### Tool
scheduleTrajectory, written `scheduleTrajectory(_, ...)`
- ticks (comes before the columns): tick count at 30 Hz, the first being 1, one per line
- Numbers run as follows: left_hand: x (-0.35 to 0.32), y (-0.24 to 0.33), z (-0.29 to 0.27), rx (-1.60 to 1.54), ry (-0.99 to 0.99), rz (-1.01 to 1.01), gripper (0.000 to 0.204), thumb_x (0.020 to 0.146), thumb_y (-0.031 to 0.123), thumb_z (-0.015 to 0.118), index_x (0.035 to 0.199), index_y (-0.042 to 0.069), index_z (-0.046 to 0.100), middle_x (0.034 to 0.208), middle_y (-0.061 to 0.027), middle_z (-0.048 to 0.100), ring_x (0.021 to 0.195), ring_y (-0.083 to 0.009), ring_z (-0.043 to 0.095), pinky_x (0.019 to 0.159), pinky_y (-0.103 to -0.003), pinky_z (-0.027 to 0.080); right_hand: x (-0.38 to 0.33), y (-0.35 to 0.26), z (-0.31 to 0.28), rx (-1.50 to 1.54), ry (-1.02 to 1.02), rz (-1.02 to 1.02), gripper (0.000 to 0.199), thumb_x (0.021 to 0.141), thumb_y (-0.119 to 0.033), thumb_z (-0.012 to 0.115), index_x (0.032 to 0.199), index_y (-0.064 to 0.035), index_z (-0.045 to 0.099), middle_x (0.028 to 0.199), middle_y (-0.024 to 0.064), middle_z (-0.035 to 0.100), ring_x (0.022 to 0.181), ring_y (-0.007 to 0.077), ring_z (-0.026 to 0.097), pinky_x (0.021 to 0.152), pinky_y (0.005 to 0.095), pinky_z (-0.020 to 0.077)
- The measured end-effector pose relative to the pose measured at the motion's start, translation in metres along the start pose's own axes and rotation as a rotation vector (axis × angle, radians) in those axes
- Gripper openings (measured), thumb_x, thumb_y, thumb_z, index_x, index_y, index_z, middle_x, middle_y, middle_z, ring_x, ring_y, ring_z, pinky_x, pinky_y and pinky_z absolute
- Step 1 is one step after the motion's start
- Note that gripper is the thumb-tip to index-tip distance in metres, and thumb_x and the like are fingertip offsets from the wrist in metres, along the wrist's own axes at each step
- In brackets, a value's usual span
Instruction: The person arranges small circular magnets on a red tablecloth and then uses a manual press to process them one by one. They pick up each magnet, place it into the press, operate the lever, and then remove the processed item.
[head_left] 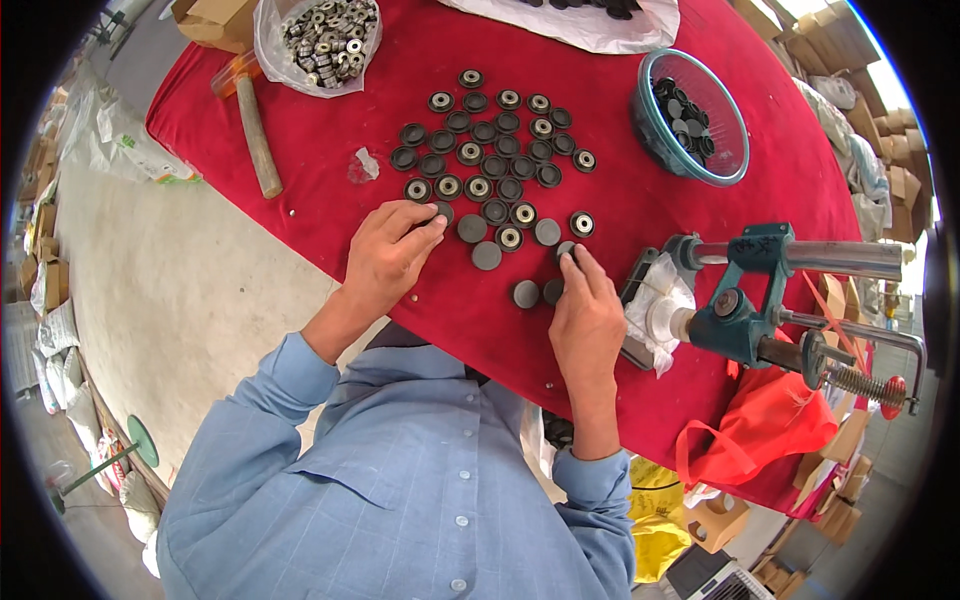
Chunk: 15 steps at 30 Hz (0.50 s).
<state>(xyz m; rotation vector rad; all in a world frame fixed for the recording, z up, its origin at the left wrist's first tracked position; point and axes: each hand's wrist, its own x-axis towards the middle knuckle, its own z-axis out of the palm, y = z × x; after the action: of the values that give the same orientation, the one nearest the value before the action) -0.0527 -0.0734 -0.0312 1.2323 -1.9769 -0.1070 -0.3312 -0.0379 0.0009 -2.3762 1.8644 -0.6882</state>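
My left hand (392, 255) is at the near left edge of a spread of round black caps, its fingertips closed on a black cap (444, 212) lying on the cloth. On the right, my right hand (588, 320) has its fingertips around another black cap (566, 250), partly covered by the fingers. Between the hands lie several caps with their flat sides up, such as this plain cap (486, 256). Farther off, hollow sides face up; some hold a metal bearing (479, 188), while others, like this open cap (483, 132), have none.
A blue plastic basket (645, 120) holds more black discs. A green hand press (745, 300) stands right of my right hand. At the far left are a bag of metal bearings (325, 50) and a hammer (256, 135). A red bag (770, 425) lies on the red cloth (480, 325).
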Motion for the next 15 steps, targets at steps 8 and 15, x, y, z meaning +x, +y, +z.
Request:
scheduleTrajectory(8, -0.004, 0.000, -0.007, 0.196, -0.062, 0.090, 0.028, 0.083, 0.002, 0.083, 0.110, 0.009, 0.080, 0.111, -0.0040, 0.076, 0.095, -0.0236, 0.070, 0.085, -0.039, 0.050, 0.071, -0.028, 0.014, 0.189, 0.107, 0.125, 0.020, 0.092, -0.020, 0.079, 0.108, -0.0093, 0.075, 0.102, 0.0080, 0.072, 0.094, 0.0305, 0.071, 0.080, 0.0448, 0.0545)
scheduleTrajectory(15, -0.001, 0.002, -0.009, 0.167, -0.063, 0.068, 0.027, 0.083, 0.002, 0.082, 0.110, 0.008, 0.080, 0.110, -0.0032, 0.075, 0.095, -0.0235, 0.067, 0.084, -0.039, 0.048, 0.101, -0.042, 0.054, 0.017, -0.022, 0.128, 0.029, 0.085, -0.021, 0.087, 0.107, -0.0104, 0.073, 0.104, 0.0096, 0.072, 0.096, 0.0299, 0.071, 0.081, 0.0475, 0.0523)
